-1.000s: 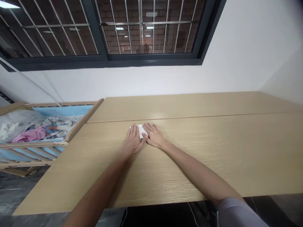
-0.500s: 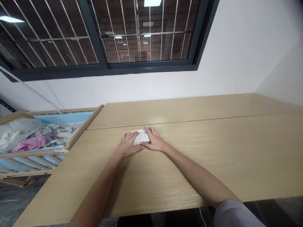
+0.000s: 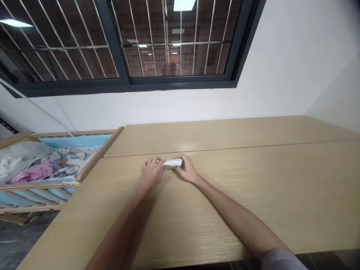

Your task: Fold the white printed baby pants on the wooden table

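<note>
A small white folded cloth [image 3: 172, 162] lies on the light wooden table [image 3: 253, 195], near the seam between its two boards. My left hand [image 3: 151, 172] curls its fingers around the cloth's left end. My right hand [image 3: 188, 170] pinches the right end, fingers bent over it. Both hands rest on the tabletop with the cloth raised slightly between them, folded into a narrow roll.
A wooden crib [image 3: 42, 165] stands at the table's left, filled with a heap of mixed clothes [image 3: 36, 167] on blue lining. A white wall and a barred dark-framed window [image 3: 126, 45] lie behind the table.
The cloth was lying flat under my spread hands; both hands have now closed on its ends and folded it into a narrower shape.
</note>
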The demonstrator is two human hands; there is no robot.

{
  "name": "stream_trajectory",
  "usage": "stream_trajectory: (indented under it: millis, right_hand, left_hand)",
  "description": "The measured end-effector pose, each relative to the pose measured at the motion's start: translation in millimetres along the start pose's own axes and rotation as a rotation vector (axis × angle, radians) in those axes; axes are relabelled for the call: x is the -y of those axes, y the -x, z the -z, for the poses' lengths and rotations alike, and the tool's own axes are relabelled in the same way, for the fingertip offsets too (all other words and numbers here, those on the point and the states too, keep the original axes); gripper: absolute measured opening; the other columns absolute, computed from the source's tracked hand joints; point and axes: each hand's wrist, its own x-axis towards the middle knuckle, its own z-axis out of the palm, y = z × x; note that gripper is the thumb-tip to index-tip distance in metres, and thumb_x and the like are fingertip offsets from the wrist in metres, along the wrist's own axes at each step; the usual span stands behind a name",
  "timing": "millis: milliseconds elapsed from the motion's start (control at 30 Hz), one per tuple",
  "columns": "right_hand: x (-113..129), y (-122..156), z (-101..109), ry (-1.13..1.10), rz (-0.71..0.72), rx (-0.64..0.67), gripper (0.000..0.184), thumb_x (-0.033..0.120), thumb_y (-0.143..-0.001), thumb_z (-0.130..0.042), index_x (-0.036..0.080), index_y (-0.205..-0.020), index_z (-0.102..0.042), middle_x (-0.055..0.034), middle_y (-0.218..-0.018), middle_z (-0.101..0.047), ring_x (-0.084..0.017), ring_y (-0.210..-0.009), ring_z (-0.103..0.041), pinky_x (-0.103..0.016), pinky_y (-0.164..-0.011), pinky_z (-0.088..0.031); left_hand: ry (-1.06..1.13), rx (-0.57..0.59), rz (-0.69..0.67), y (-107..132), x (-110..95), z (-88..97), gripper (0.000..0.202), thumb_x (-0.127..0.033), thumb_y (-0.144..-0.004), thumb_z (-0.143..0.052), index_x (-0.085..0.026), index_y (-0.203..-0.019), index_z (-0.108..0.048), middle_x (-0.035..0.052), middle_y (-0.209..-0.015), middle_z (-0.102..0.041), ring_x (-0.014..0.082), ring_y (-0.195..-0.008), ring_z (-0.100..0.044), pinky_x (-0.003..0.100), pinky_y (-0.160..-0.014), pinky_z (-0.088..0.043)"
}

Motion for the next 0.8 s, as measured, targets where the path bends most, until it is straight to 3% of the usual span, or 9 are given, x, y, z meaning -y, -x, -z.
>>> stream_trajectory:
  millis: [67,167,233,300,433,600,700,800]
  right_hand:
    - [3.4,0.2,1.3,-0.251,-0.085,-0.023,0.036,0.033,-0.084,-0.066,0.025,-0.111,-0.043,-0.0023,-0.094,-0.063,-0.022,-0.085,-0.061,-0.038,-0.077,-0.051]
    - [7.5,-1.9,4.1,-0.558,-0.216,-0.07,0.055,0.045,-0.081,-0.073,0.027,-0.116,-0.034,0.005,-0.077,-0.061,-0.018,-0.066,-0.06,-0.029,-0.06,-0.048]
    - [8.3,-4.2,6.0,-0.626,-0.285,-0.13,0.064,0.048,-0.074,-0.079,0.028,-0.116,-0.033,0.0072,-0.072,-0.061,-0.017,-0.062,-0.06,-0.028,-0.058,-0.048]
    - [6.8,-6.3,7.3,-0.622,-0.32,-0.16,0.068,0.049,-0.07,-0.083,0.028,-0.113,-0.035,0.0056,-0.077,-0.064,-0.016,-0.064,-0.062,-0.028,-0.061,-0.05]
    - [-1.8,-7.2,7.5,-0.53,-0.293,-0.106,0.061,0.051,-0.072,-0.081,0.027,-0.111,-0.041,-0.0001,-0.095,-0.066,-0.014,-0.068,-0.061,-0.03,-0.065,-0.053]
    - [-11.3,-4.8,5.5,-0.371,-0.224,0.003,0.048,0.046,-0.08,-0.073,0.024,-0.114,-0.047,-0.004,-0.103,-0.066,-0.013,-0.069,-0.06,-0.031,-0.07,-0.053]
    - [-10.8,-3.6,4.0,-0.238,-0.191,-0.005,0.041,0.041,-0.083,-0.069,0.022,-0.113,-0.048,-0.006,-0.106,-0.065,-0.014,-0.073,-0.061,-0.032,-0.071,-0.052]
    - [-8.5,-2.7,3.3,-0.166,-0.166,-0.002,0.036,0.037,-0.085,-0.065,0.021,-0.112,-0.049,-0.007,-0.108,-0.064,-0.014,-0.074,-0.061,-0.032,-0.073,-0.051]
  left_hand:
    - [0.156,0.031,0.022,-2.2,-5.2,15.2,0.03,-0.032,-0.1,-0.042,-0.022,-0.117,-0.064,0.0124,-0.116,-0.068,0.0301,-0.111,-0.061,0.051,-0.097,-0.044]
    - [0.564,0.136,0.155,-3.1,-13.8,31.9,0.033,-0.044,-0.096,-0.05,-0.021,-0.118,-0.056,0.008,-0.104,-0.071,0.0252,-0.096,-0.068,0.039,-0.084,-0.053]
    - [0.786,0.247,0.278,-1.4,-20.1,35.0,0.045,-0.048,-0.09,-0.059,-0.02,-0.124,-0.048,0.0055,-0.094,-0.073,0.0231,-0.082,-0.071,0.034,-0.071,-0.054]
    - [0.861,0.377,0.365,1.3,-25.9,32.2,0.056,-0.047,-0.086,-0.064,-0.017,-0.128,-0.041,0.0034,-0.083,-0.073,0.0225,-0.07,-0.07,0.031,-0.061,-0.053]
    - [0.685,0.517,0.468,5.3,-31.9,20.9,0.061,-0.041,-0.087,-0.063,-0.011,-0.133,-0.037,-0.0016,-0.064,-0.066,0.0206,-0.052,-0.065,0.028,-0.05,-0.047]
    - [0.438,0.556,0.469,4.6,-25.7,13.8,0.065,-0.046,-0.09,-0.06,-0.011,-0.137,-0.033,0.0065,-0.082,-0.073,0.0211,-0.054,-0.067,0.029,-0.052,-0.047]
    - [0.326,0.557,0.43,3.6,-23.0,12.5,0.062,-0.047,-0.091,-0.057,-0.012,-0.136,-0.033,0.0138,-0.103,-0.074,0.0237,-0.069,-0.072,0.031,-0.064,-0.051]
    - [0.262,0.534,0.409,3.5,-25.1,12.6,0.058,-0.046,-0.091,-0.057,-0.013,-0.133,-0.037,0.0216,-0.125,-0.067,0.0311,-0.101,-0.072,0.035,-0.079,-0.052]
